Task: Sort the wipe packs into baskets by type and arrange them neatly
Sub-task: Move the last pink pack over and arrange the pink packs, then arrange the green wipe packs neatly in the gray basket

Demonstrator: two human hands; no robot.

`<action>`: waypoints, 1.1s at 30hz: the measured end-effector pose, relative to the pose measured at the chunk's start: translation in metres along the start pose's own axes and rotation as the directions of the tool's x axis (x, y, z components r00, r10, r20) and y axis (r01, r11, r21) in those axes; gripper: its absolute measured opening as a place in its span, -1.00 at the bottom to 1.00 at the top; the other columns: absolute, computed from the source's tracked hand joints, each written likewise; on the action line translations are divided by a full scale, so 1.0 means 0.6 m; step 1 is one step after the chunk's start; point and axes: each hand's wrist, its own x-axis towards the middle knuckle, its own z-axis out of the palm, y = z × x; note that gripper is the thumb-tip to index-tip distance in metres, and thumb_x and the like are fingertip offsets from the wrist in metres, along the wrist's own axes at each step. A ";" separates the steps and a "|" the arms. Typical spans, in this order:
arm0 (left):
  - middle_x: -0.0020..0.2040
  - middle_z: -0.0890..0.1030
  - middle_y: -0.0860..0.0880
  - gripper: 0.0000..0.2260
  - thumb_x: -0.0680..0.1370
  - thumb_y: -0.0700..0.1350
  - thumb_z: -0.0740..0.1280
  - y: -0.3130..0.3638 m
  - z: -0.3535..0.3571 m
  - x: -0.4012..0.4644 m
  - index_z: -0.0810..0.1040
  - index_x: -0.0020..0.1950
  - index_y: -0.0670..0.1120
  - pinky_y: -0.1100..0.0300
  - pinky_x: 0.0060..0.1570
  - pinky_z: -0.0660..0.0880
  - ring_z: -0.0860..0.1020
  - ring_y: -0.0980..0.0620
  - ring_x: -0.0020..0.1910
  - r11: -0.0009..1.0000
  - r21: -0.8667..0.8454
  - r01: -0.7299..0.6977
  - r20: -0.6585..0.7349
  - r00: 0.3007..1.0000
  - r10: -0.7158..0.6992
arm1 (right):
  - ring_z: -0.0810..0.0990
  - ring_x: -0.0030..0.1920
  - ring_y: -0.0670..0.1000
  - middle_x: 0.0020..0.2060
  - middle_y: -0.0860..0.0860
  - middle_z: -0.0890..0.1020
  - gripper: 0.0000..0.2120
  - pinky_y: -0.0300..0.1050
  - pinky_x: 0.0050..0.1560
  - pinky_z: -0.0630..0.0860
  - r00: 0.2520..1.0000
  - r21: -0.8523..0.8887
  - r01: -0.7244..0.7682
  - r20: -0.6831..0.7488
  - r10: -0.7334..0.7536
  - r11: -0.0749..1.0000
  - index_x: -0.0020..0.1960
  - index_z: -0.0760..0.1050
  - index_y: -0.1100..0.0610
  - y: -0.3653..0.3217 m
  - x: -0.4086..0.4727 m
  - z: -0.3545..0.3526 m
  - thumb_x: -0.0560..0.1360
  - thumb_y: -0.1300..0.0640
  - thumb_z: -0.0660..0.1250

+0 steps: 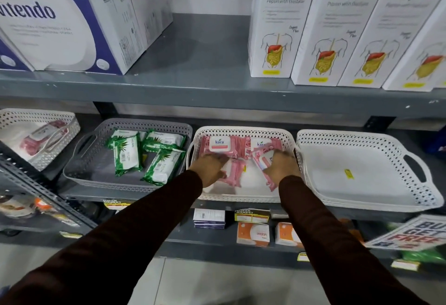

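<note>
Both hands are inside the middle white basket [243, 131], which holds several pink Kara wipe packs [220, 146]. My left hand [209, 166] rests on pink packs at the basket's left side, fingers curled over them. My right hand [281, 163] grips a tilted pink pack [261, 160] on the right side. The grey basket [96, 140] to the left holds several green wipe packs [125, 154], lying at different angles. An empty white basket [362, 174] sits at the right.
Another white basket [29, 116] with a reddish pack stands at the far left. The shelf above carries white Vizyme boxes [277, 27] and blue-white boxes [60, 20]. Small boxes [252, 233] and price tags lie on the shelf below.
</note>
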 end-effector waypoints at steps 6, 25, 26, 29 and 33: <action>0.12 0.62 -0.20 -0.71 0.60 -0.06 0.30 -0.016 0.014 -0.017 0.47 0.25 -0.18 0.00 0.11 0.54 0.61 -0.11 0.02 1.000 -0.014 -0.023 0.040 0.999 0.023 | 0.54 0.29 0.15 0.36 0.10 0.52 -0.43 -0.01 0.29 0.47 0.948 -0.020 0.219 0.242 -0.208 0.975 0.40 0.44 -0.02 0.001 -0.018 -0.006 0.48 0.41 0.23; 0.46 0.36 -0.21 -0.62 0.64 -0.09 0.22 0.001 0.018 -0.004 0.33 0.43 -0.19 -0.09 0.31 0.40 0.41 -0.21 0.35 0.990 -0.126 0.059 0.031 0.998 -0.055 | 0.47 0.36 0.15 0.37 0.14 0.50 -0.50 -0.01 0.42 0.36 0.976 0.154 0.169 0.109 -0.187 0.974 0.40 0.45 0.13 -0.001 -0.017 0.017 0.48 0.34 0.39; 0.44 0.39 -0.22 -0.64 0.63 -0.11 0.22 0.002 0.013 -0.010 0.37 0.41 -0.19 -0.09 0.34 0.38 0.42 -0.21 0.35 0.977 -0.213 0.033 0.016 0.999 -0.030 | 0.47 0.37 0.16 0.38 0.14 0.49 -0.50 0.00 0.42 0.36 0.975 0.140 0.158 0.136 -0.177 0.978 0.41 0.44 0.13 0.000 -0.017 0.013 0.49 0.33 0.37; 0.40 0.47 -0.14 -0.67 0.62 -0.19 0.22 -0.029 -0.011 -0.052 0.47 0.38 -0.14 0.08 0.39 0.33 0.45 -0.06 0.34 0.918 -0.397 0.005 -0.175 0.981 -0.081 | 0.53 0.29 0.15 0.30 0.12 0.56 -0.58 -0.01 0.31 0.45 0.974 0.121 0.154 0.146 -0.171 0.981 0.37 0.48 0.12 -0.038 -0.026 0.006 0.51 0.27 0.31; 0.18 0.65 -0.12 -0.73 0.58 -0.18 0.26 -0.119 -0.041 -0.128 0.59 0.25 -0.09 0.21 0.16 0.50 0.64 -0.06 0.04 0.878 -0.477 0.040 -0.351 0.907 -0.232 | 0.63 0.07 0.11 0.10 0.09 0.68 -0.68 -0.16 0.10 0.48 0.985 0.308 0.155 0.028 -0.172 0.939 0.27 0.57 0.13 -0.155 -0.072 0.012 0.54 0.24 0.26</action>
